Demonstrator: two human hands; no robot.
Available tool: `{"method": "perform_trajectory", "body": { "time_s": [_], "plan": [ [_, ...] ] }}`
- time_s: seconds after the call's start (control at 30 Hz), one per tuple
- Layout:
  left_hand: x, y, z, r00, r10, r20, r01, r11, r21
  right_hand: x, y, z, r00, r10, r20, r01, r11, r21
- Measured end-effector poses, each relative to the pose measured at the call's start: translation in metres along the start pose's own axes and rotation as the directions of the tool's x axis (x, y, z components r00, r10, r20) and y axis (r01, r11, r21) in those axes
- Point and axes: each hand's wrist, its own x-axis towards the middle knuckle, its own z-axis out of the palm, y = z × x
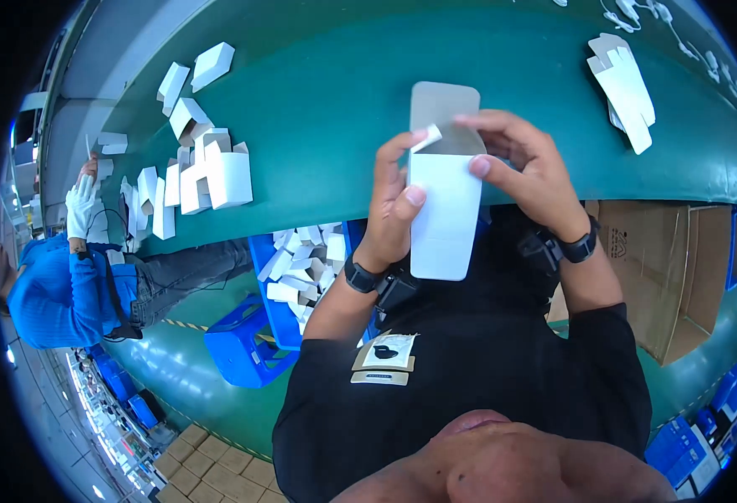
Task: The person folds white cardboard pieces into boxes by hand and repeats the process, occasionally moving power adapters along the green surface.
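Observation:
A flat-looking white paper carton (444, 218) is held upright in front of me, over the near edge of the table. Its long end flap, grey inside, stands up at the far end. My left hand (392, 197) grips the carton's left side, thumb on the white face and index finger at a small white side flap (427, 138). With its thumb on the carton's right corner by the fold, my right hand (524, 163) curls round that side. Its slightly blurred index finger reaches over the grey flap, and its other fingers are partly hidden.
Several folded white boxes (230, 178) stand on the green table (326, 101) to the left. Flat cartons (624, 92) lie at the right. A blue bin (283, 323) holds small white boxes; a brown cardboard box (645, 268) stands right. A co-worker in blue (62, 289) sits left.

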Motion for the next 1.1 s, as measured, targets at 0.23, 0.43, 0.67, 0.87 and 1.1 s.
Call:
{"method": "perform_trajectory", "body": {
  "time_s": [0.23, 0.43, 0.67, 0.87, 1.1],
  "plan": [
    [-0.012, -0.009, 0.003, 0.995, -0.02, -0.097, 0.005, 0.988, -0.153, -0.019, 0.004, 0.024, 0.99, -0.121, -0.073, 0.123, 0.992, 0.023],
    [-0.02, -0.009, -0.004, 0.98, 0.181, -0.076, -0.162, 0.964, 0.21, -0.003, -0.001, 0.02, 0.98, -0.088, 0.18, 0.099, 0.994, -0.055],
    [-0.025, -0.014, -0.003, 0.952, 0.295, 0.075, -0.302, 0.885, 0.354, -0.001, -0.004, 0.013, 0.97, 0.167, 0.179, -0.18, 0.982, 0.056],
    [-0.031, -0.024, -0.005, 0.967, 0.255, -0.001, -0.241, 0.917, 0.319, 0.004, -0.009, 0.002, 0.923, 0.228, 0.311, -0.243, 0.97, 0.01],
    [-0.078, -0.005, -0.023, 0.953, 0.259, -0.157, -0.241, 0.962, 0.126, -0.018, -0.008, 0.034, 0.866, 0.031, 0.499, 0.089, 0.973, -0.214]
  ]
}}
